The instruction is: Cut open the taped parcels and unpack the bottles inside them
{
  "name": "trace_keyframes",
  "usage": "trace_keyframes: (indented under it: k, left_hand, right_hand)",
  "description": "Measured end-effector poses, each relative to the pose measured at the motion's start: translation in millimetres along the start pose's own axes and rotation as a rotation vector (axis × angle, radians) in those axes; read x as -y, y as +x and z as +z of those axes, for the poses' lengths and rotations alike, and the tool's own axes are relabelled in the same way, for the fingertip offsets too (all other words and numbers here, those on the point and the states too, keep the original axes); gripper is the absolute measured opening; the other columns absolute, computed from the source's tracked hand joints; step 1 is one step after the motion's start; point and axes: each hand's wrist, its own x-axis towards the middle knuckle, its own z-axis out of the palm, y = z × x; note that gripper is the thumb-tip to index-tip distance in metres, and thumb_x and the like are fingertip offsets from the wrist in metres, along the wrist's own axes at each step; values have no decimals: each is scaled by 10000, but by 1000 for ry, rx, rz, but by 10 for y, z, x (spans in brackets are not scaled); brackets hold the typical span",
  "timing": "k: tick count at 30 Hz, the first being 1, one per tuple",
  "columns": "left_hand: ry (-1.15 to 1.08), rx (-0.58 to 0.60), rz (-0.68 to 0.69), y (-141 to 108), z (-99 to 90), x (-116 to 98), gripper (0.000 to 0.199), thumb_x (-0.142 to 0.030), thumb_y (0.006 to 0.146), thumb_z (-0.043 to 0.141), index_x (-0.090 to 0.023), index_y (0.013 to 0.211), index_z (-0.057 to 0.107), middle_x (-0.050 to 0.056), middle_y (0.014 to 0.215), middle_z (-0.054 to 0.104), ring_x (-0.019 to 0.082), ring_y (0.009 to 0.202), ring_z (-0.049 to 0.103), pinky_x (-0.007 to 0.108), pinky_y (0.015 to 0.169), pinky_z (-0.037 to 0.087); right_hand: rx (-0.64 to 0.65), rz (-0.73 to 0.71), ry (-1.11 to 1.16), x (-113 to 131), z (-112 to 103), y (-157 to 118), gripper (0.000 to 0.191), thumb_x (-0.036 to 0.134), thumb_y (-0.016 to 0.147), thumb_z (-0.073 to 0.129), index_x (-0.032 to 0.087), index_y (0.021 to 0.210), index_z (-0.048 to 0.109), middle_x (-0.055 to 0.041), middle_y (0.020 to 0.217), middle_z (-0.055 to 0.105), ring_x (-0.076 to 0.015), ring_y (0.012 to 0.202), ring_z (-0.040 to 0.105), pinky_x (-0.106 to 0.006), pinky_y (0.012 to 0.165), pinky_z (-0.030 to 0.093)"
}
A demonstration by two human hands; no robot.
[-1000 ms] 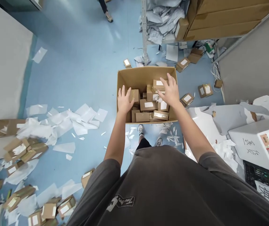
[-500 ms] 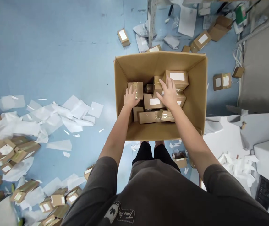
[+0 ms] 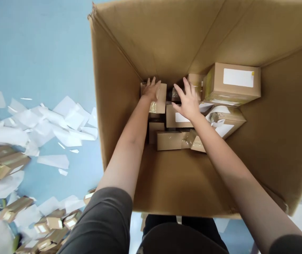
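Both my arms reach down into a large open cardboard box (image 3: 182, 187). My left hand (image 3: 151, 91) lies with spread fingers on a small carton (image 3: 161, 100) by the left wall. Over the middle of the load, my right hand (image 3: 189, 100) has its fingers apart and grips nothing. Just under and beside it are a carton with a white label (image 3: 173, 116) and a smaller upright carton (image 3: 196, 83). To its right sits a bigger labelled carton (image 3: 233, 84), with a tilted carton with torn white paper (image 3: 234, 118) below. A long flat carton (image 3: 169, 141) lies nearest me.
On the blue floor (image 3: 42, 42) to the left, white paper sheets (image 3: 61, 123) are scattered. More small cartons (image 3: 53, 222) lie in a heap at the lower left. The big box's tall left wall (image 3: 111, 98) stands close beside my left arm.
My view has come down and closer, so the big box looks much larger. My left hand has slid to the far part of its carton. My right hand remains spread over the cartons.
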Motion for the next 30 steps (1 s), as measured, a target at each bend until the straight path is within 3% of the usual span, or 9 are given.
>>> trace_keyframes:
  k: [3,6,9,12,17,20,25,30]
  left_hand:
    - [8,8,-2,172,148,84,1393,-794,818,877,-311,1853,80,115,1930,-25,491,1755,-103,749,1375,22]
    - [-10,-55,-16,76,378,50,1382,-751,827,896,-320,1853,75,109,1925,46,481,1759,-82,728,1385,14]
    - [-34,-127,-78,-267,608,-102,1263,-640,876,899,-371,1847,138,78,1915,126,460,1766,-54,704,1401,49]
    - [-41,-179,-145,-763,835,-311,1079,-512,941,867,-387,1826,264,83,1889,223,432,1773,37,682,1410,133]
    - [-46,-205,-205,-1525,1183,-565,733,-302,1081,655,-357,1775,426,141,1832,363,415,1729,227,699,1369,278]
    - [-47,-196,-214,-1741,1222,-618,689,-245,1096,599,-371,1758,456,143,1781,437,408,1687,298,668,1310,407]
    - [-21,-171,-247,-1824,1170,-684,640,-232,1114,566,-411,1724,493,130,1697,515,389,1629,357,628,1238,499]
    - [-67,-181,-287,-2047,1381,-713,606,-218,1110,558,-396,1688,533,135,1705,496,385,1638,337,594,1213,525]
  right_hand:
    - [9,-5,28,-137,235,-76,1006,524,1040,666,340,1858,111,-51,1933,-39,-565,1720,115,-861,1288,284]
    - [33,1,57,-184,473,-144,1020,547,1046,659,344,1860,80,-50,1932,-57,-571,1721,99,-866,1272,306]
    - [86,14,86,-117,710,-150,1065,555,1033,679,333,1863,50,-49,1929,-105,-566,1727,68,-860,1280,296]
    - [137,24,120,9,921,-120,1138,561,998,721,349,1862,13,-23,1924,-147,-560,1731,44,-858,1292,274]
    - [190,61,123,176,1152,-189,1092,605,1008,669,324,1865,53,-47,1925,-141,-560,1726,66,-833,1273,324]
    - [223,64,114,221,1237,-276,1096,648,986,672,301,1864,115,-79,1928,-109,-575,1714,95,-838,1250,342]
    - [263,17,127,175,1353,-202,1125,729,939,697,294,1855,208,-96,1931,-51,-595,1702,114,-854,1248,309]
    - [319,-141,241,37,1322,-109,1147,777,898,733,291,1838,288,-112,1930,30,-563,1713,135,-826,1292,266]
